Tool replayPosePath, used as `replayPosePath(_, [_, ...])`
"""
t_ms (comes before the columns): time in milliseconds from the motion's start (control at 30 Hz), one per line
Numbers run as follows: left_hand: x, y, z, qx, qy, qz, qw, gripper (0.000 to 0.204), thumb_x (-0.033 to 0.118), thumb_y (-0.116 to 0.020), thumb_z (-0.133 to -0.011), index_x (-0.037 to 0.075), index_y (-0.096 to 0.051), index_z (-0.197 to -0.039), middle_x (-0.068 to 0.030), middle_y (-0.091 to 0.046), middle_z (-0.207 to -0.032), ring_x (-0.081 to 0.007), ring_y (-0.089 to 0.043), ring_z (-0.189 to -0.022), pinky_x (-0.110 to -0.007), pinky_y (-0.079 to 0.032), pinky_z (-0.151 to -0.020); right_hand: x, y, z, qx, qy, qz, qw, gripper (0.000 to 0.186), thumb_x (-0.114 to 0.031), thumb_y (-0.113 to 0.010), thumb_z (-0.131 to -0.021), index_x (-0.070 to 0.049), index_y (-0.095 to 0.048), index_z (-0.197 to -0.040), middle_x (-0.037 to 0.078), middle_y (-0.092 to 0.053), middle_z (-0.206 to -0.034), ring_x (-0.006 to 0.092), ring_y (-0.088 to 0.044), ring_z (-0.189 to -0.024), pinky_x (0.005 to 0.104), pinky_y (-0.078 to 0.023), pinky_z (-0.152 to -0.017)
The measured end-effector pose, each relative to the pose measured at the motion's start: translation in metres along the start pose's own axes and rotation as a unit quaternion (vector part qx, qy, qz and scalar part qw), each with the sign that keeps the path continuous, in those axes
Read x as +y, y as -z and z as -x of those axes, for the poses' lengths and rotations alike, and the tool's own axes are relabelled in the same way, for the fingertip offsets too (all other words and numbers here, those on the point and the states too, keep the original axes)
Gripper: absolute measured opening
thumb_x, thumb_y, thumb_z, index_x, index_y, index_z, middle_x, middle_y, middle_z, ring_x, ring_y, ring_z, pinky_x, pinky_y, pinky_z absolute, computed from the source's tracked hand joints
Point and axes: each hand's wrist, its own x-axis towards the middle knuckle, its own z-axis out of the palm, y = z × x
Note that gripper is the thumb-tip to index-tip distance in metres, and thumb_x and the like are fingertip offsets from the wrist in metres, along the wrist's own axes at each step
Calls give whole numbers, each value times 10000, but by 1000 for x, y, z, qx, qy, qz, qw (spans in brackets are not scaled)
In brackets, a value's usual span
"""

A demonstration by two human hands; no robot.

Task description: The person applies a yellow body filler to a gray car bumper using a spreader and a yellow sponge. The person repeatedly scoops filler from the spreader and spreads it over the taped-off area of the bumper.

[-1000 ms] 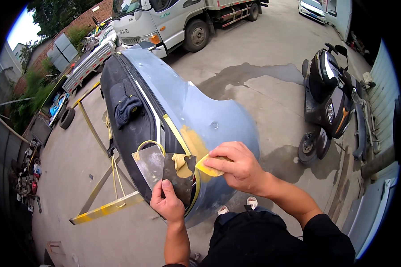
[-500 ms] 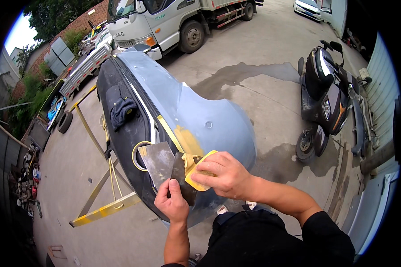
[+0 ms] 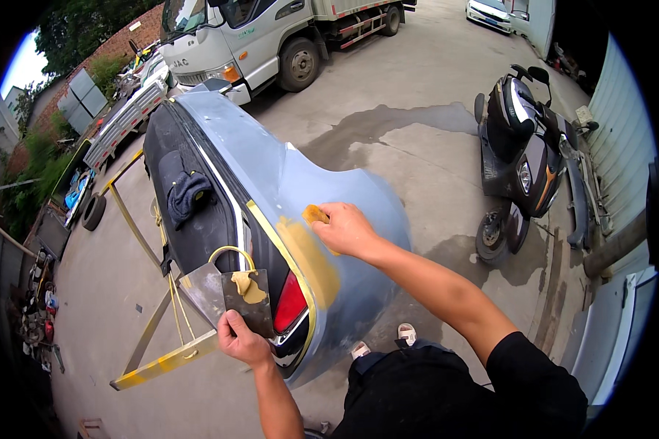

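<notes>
My left hand [image 3: 243, 340] pinches overlapping flat metal scraper plates: a lighter plate [image 3: 205, 287] and a darker plate [image 3: 259, 317] bearing a lump of tan putty [image 3: 250, 288]. In my right hand [image 3: 346, 229] is a yellow putty spreader [image 3: 315, 214], mostly covered by the fingers. It is at the upper end of a yellowish putty patch [image 3: 316, 274] on a blue-grey car bumper [image 3: 362, 196]; whether its edge touches is hidden. Yellow masking tape [image 3: 269, 224] borders the patch, beside a red lamp [image 3: 291, 301]. Behind the plates shows a tape roll [image 3: 236, 249].
A dark cloth [image 3: 189, 194] lies on the bumper's black part, above a yellow metal stand [image 3: 167, 358]. A truck [image 3: 252, 47] is parked beyond, a scooter [image 3: 516, 164] stands to the right, and a tyre [image 3: 94, 211] lies at left.
My right hand has moved from the plates up to the bumper with the spreader. My left hand has shifted left and down with the plates. The putty patch appears larger, and the red lamp is uncovered.
</notes>
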Motion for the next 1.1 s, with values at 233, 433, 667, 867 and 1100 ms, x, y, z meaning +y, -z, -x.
replayPosePath(233, [5, -6, -1, -4, 5, -3, 1000, 245, 183, -533, -949, -38, -611, -879, -18, -574, -801, -89, -476, -734, -231, -402, -669, 7, -31, 6, 62, 92, 34, 993, 239, -179, -520, -768, -2, -636, -879, 213, -629, -783, 399, -594, -764, 466, -470, -703])
replayPosePath(433, [5, 1, -3, -3, 1, -17, 1000, 253, 187, -530, -950, -42, -609, -876, -15, -570, -802, -89, -469, -736, -232, -395, -673, -9, -5, 16, -38, 2, -119, 992, 252, -197, -542, -780, -16, -656, -913, 156, -630, -692, 289, -598, -627, 384, -463, -607])
replayPosePath(667, [1, -1, -4, -4, -10, 0, 1000, 231, 166, -552, -935, -48, -612, -872, -12, -578, -774, -87, -466, -705, -227, -390, -630, -13, 0, -25, -49, -57, -15, 997, 226, -157, -510, -786, 2, -632, -892, 164, -623, -679, 292, -616, -631, 406, -487, -620])
replayPosePath(867, [5, -5, -2, -6, -12, -8, 1000, 231, 163, -549, -935, -49, -614, -871, -18, -586, -785, -86, -473, -714, -226, -395, -635, -9, -33, -18, 53, 86, 55, 993, 249, -159, -505, -783, 5, -632, -923, 199, -634, -758, 320, -628, -757, 430, -489, -703])
replayPosePath(1100, [4, -3, -2, 2, -9, 4, 1000, 228, 157, -545, -934, -50, -611, -864, -12, -580, -764, -85, -468, -700, -227, -392, -625, -18, 3, -19, -15, -22, -126, 992, 242, -180, -534, -753, 12, -642, -853, 211, -641, -763, 355, -617, -706, 412, -490, -667])
